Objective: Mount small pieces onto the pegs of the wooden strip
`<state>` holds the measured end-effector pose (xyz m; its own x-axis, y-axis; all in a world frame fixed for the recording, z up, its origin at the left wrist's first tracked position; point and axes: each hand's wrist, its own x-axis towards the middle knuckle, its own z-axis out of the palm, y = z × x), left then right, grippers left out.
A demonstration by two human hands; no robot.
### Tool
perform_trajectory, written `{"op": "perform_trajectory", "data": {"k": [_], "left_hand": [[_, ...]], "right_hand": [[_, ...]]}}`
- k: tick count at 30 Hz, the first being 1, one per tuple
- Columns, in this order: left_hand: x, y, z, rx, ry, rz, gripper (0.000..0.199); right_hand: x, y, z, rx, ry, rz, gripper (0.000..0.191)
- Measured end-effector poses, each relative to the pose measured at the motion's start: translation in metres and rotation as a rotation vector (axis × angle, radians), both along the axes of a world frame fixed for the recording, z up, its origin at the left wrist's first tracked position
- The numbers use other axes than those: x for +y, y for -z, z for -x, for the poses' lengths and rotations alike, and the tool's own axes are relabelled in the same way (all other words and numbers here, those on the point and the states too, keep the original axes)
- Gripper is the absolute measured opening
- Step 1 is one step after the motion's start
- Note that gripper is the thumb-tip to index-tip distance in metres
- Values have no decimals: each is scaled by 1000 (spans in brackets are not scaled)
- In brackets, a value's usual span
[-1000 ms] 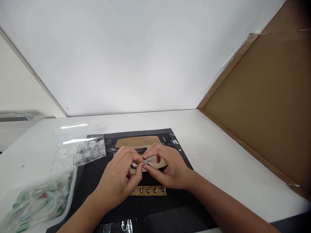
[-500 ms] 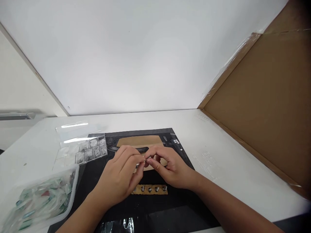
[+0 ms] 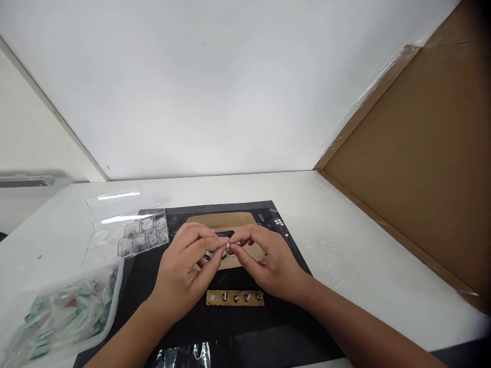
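My left hand [image 3: 186,268] and my right hand [image 3: 272,260] meet above the middle of a black mat [image 3: 230,332]. Thumbs and fingertips of both are pinched on one small silvery-white piece [image 3: 227,245], too small and too covered to name. Below them on the mat lies a narrow brown strip [image 3: 253,302] with several small metal pieces standing in a row and a pale round spot at its left end. Behind the hands is a tan sheet [image 3: 218,220], with dark and shiny items on it partly hidden by my fingers.
On the left sits a clear compartment box [image 3: 143,237] with its lid raised, holding small bags. Nearer, a translucent bin [image 3: 115,291] contains many plastic bags. White round dots [image 3: 279,222] lie at the mat's right edge. A cardboard panel [image 3: 414,153] stands at the right.
My left hand has shifted slightly left and turned, uncovering the left end of the brown strip. The pinched fingertips have risen a little, and more of the small piece shows.
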<state>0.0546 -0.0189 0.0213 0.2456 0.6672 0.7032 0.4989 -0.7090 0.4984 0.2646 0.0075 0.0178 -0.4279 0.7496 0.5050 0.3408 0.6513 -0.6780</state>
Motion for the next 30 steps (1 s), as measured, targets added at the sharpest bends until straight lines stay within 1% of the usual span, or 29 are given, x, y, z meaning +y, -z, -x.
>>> {"op": "perform_trajectory", "data": {"k": [5, 13, 19, 22, 25, 27, 30], "left_hand": [[-2, 1, 1, -35, 10, 51, 21], [-3, 0, 2, -29, 15, 85, 19], [-4, 1, 1, -54, 22, 126, 20], [-5, 3, 0, -68, 21, 158, 19], [-5, 3, -1, -81, 15, 185, 18], [-6, 2, -2, -93, 9, 228, 17], [-7, 1, -3, -119, -3, 309, 13]], "right_hand": [[-3, -2, 3, 6, 41, -106, 7], [-4, -7, 3, 21, 43, -139, 8], [-5, -5, 6, 8, 78, -186, 8], [-5, -2, 7, -9, 117, -281, 9], [-4, 0, 8, -31, 146, -426, 13], [-3, 1, 9, -51, 151, -516, 17], [-2, 3, 9, -93, 162, -605, 20]]}}
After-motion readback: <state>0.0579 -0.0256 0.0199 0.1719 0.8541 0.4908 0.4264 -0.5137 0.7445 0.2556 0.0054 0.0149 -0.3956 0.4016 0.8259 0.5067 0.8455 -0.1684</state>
